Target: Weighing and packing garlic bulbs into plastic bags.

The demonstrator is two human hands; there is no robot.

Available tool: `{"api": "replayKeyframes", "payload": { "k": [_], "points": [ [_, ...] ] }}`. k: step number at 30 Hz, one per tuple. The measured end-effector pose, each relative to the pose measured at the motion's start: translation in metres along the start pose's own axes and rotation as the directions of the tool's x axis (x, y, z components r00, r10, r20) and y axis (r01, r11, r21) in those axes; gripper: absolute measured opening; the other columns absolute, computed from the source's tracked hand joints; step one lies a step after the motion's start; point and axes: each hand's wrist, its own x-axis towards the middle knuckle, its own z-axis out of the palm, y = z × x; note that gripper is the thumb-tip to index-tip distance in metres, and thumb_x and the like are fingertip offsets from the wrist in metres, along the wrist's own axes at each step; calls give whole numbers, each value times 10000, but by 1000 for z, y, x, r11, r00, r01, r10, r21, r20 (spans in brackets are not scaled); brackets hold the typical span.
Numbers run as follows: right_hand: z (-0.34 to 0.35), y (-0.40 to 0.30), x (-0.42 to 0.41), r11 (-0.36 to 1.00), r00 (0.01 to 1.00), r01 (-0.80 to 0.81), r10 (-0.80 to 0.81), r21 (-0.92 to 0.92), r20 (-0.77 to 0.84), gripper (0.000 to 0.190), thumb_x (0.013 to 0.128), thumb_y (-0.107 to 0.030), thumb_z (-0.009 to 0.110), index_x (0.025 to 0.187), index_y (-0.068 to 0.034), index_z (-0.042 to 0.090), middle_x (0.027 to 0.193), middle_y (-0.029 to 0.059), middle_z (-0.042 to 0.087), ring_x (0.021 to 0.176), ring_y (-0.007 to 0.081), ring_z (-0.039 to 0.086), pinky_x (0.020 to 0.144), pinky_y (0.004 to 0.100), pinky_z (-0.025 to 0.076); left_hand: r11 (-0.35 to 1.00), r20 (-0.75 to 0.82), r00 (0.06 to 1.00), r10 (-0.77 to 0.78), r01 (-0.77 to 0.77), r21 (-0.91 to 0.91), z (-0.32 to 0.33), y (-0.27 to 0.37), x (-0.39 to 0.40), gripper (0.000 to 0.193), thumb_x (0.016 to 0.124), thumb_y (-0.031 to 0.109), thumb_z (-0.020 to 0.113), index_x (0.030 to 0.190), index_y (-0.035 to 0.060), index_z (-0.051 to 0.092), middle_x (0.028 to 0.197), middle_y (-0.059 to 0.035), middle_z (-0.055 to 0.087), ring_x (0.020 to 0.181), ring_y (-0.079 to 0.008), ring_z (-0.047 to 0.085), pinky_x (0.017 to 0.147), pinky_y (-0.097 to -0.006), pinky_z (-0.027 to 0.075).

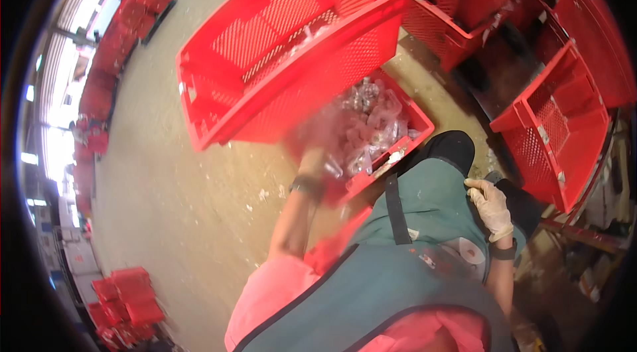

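My left hand (pixel 318 128), blurred by motion, is over the near-left side of a red plastic crate (pixel 417 120). A dark band circles that wrist. In the crate lies a heap of clear, crumpled plastic items (pixel 373 118). Whether the left hand grasps any of them is too blurred to tell. My right hand (pixel 490 207), in a pale thin glove, rests against the green apron (pixel 433 197) by my leg. Its fingers are bent at the cloth, and I cannot tell if they pinch it. A larger red perforated crate (pixel 298 78) stands above and partly over the filled one, with a few clear pieces inside.
Red crates (pixel 448 13) stand at the upper right, and another red crate (pixel 562 128) is at my right. Part of a red crate (pixel 343 237) shows beneath my left arm. Stacked red crates (pixel 119 38) line the far left; more (pixel 129 302) stand lower left. Scraps litter the concrete floor (pixel 199 202).
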Motion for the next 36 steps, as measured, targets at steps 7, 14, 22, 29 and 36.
{"api": "replayKeyframes", "payload": {
  "k": [7, 14, 22, 29, 36],
  "points": [
    [39, -67, 9, 746, 950, -69, -154, 662, 273, 547, 1061, -456, 465, 1240, 27, 649, 1084, 106, 699, 974, 163, 649, 901, 313, 502, 431, 74, 973, 220, -29, -902, -10, 129, -116, 542, 822, 132, 568, 1326, -42, 469, 1110, -161, 650, 970, -245, 655, 932, -397, 518],
    [50, -44, 5, 8, 943, -223, -253, 975, 218, 790, 923, -505, 676, 1509, -56, 391, 1478, 86, 487, 1307, 224, 515, 1100, 377, 428, 726, 141, 876, 461, -281, -627, 78, 197, -142, 575, 904, 267, 588, 1395, -8, 469, 1197, -181, 643, 990, -256, 666, 848, -368, 555],
    [42, -20, -17, 380, 967, 156, -246, 912, -63, 636, 875, -194, 756, 1411, -22, 460, 1318, 48, 547, 1232, 160, 508, 1061, 334, 418, 575, 756, 516, 402, 500, -647, 120, 256, -141, 409, 1021, 279, 534, 1344, 28, 543, 1219, -58, 643, 1084, -191, 633, 907, -348, 516],
    [57, -26, -18, 463, 990, 123, -121, 878, -74, 485, 883, -170, 753, 1293, -23, 540, 1191, 30, 586, 1113, 135, 546, 1002, 324, 452, 491, 670, 697, 255, 504, -711, 126, 236, -133, 437, 946, 190, 658, 1329, 1, 562, 1212, -135, 675, 1078, -248, 674, 936, -376, 560],
    [55, -31, -22, 373, 989, 148, -51, 916, -139, 422, 918, -179, 707, 1279, -25, 554, 1170, 19, 603, 1087, 113, 551, 954, 278, 455, 539, 634, 669, 388, 393, -745, 108, 239, -149, 583, 860, 199, 733, 1363, -7, 523, 1261, -120, 639, 1133, -253, 640, 991, -399, 527]
  ]
}}
